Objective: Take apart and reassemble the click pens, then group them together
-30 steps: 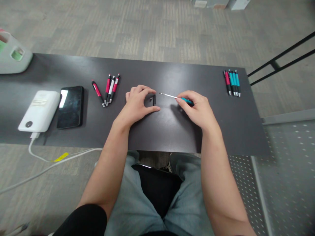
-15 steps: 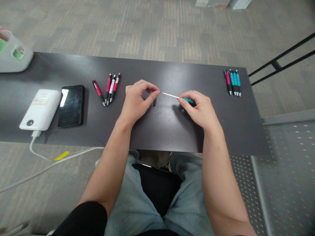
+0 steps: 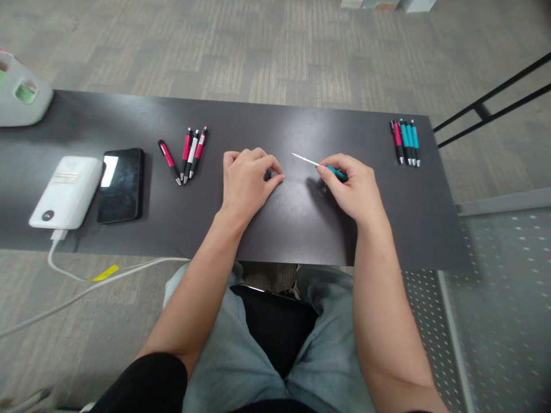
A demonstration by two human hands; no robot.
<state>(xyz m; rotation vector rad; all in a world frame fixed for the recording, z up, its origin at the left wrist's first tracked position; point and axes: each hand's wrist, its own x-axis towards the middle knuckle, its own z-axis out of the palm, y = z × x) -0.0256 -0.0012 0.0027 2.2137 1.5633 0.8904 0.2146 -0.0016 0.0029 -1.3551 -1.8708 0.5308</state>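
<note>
My left hand (image 3: 249, 178) rests low over the desk, thumb and forefinger closing around a short black pen grip section (image 3: 267, 175). Most of that piece is hidden by the fingers. To its right, my right hand (image 3: 350, 183) pinches a teal pen barrel (image 3: 338, 173). A thin whitish ink refill (image 3: 305, 158) sticks out of the barrel, its tip pointing left and away from me. A gap separates the refill tip from my left fingers.
Red pens (image 3: 169, 160) and a white pen (image 3: 191, 156) lie left of my hands. Several teal and red pens (image 3: 404, 142) sit in a row at the right. A black phone (image 3: 121, 186), a white power bank (image 3: 66, 192) with a cable and a pale container (image 3: 30, 94) occupy the left side.
My left hand has come down from the refill tip to the black grip section on the desk. My right hand has shifted slightly right with the barrel and refill.
</note>
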